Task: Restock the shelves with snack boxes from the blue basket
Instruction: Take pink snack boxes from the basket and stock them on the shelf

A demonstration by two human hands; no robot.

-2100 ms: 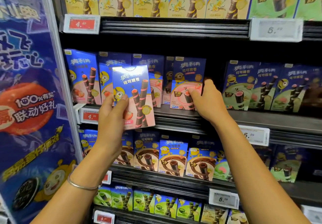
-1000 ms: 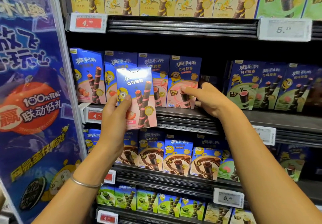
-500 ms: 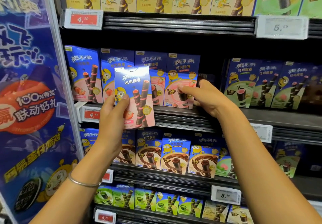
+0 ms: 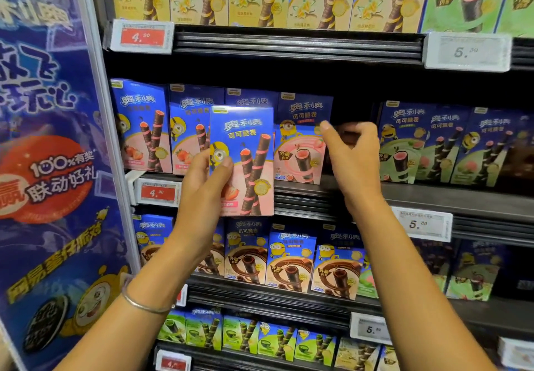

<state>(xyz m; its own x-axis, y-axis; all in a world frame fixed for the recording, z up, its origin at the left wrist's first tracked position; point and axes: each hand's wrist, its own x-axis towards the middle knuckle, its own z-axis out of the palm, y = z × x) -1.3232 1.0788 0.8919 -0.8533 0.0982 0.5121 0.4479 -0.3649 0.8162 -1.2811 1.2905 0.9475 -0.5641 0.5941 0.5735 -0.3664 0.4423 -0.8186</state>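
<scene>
While a tall blue promotional banner [image 4: 43,168] fills the far left, a shop shelf unit takes up the rest of the view, its middle shelf [image 4: 433,197] lined with upright blue packets. At the left of that shelf, above a red price tag [image 4: 157,193], stand strawberry wafer-roll boxes [image 4: 141,133], faces forward. In front of them, nearer the viewer and not on the shelf, is the person's left grip [image 4: 202,191], with a thin bangle [image 4: 144,304] on the wrist. It grasps a matching snack box [image 4: 248,151] by its lower left part, thumb across the front. The box is held upright and facing out, probably so it can slide straight into the row it belongs with. Just right of it on the shelf stands a pink-cup box [image 4: 300,142]. The right grip [image 4: 352,156] is at that box's right edge, thumb near its upper corner and fingers curled; whether it pinches anything cannot be told. It seems placed there to steady or shift the stock and make room, since a dark gap [image 4: 355,107] opens just behind it. Right of the gap stand green-fronted boxes [image 4: 433,145]. The blue basket named in the task is not in view.
</scene>
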